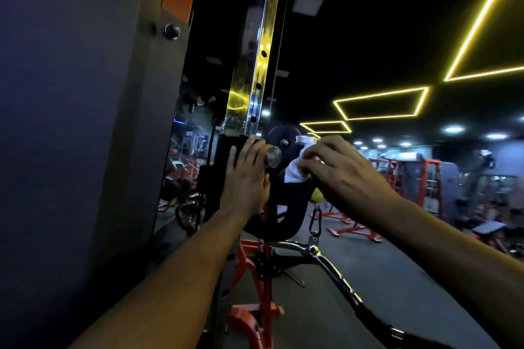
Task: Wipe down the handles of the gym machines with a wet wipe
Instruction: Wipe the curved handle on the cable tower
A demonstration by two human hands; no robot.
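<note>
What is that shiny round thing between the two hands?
In the head view, a round metal knob sits between the left hand and the right hand, which holds the white wipe.

No lettering, number, brand or sign can be read anywhere in view. The chrome upright [256, 65] above the fingers [246, 150] of the left hand bears only plain round holes. The knurled metal knob [273, 156] just beside those fingers carries a texture, not characters. Anything printed on the distant machines is too blurred to make out.
</note>
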